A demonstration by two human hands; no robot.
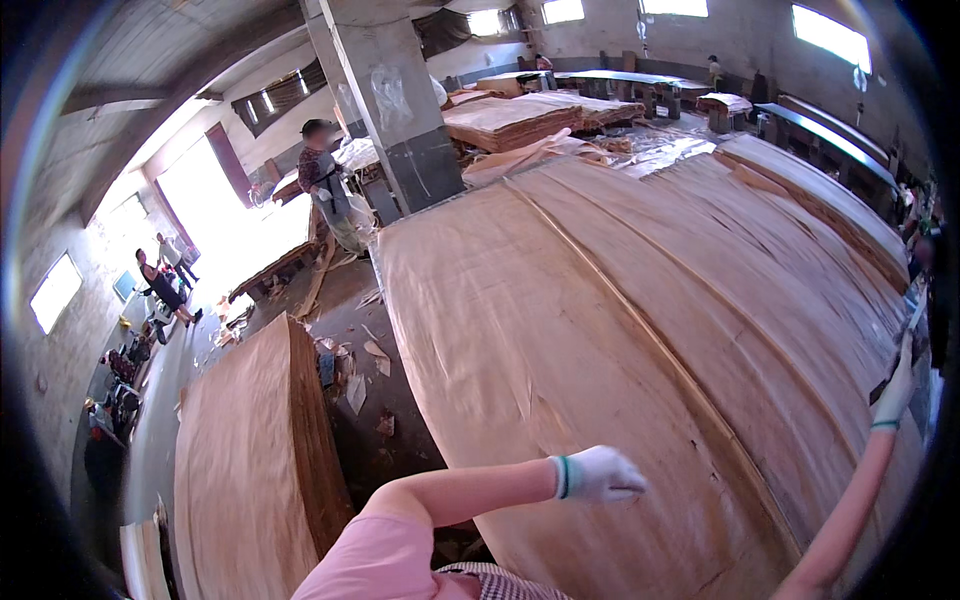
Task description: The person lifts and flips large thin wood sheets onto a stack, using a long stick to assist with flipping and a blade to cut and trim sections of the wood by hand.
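Note:
My left hand (605, 474), in a white glove with a green cuff, is over the near part of a wide stack of thin wood veneer sheets (560, 330). Its fingers are curled closed and nothing shows in them. My right arm reaches far out along the stack's right side. At its end my gloved right hand (897, 388) is closed round a thin flat tool (915, 318), pale along its upper part. A dark piece sticks out beside that hand; its exact kind is too dim to tell. Overlapping sheet edges and long ridges run across the stack.
A second veneer stack (245, 450) stands at my left, across a gap littered with scraps (357, 392). A concrete pillar (395, 110) rises beyond the big stack. A co-worker (325, 175) stands near it. More veneer piles (520, 118) lie farther back.

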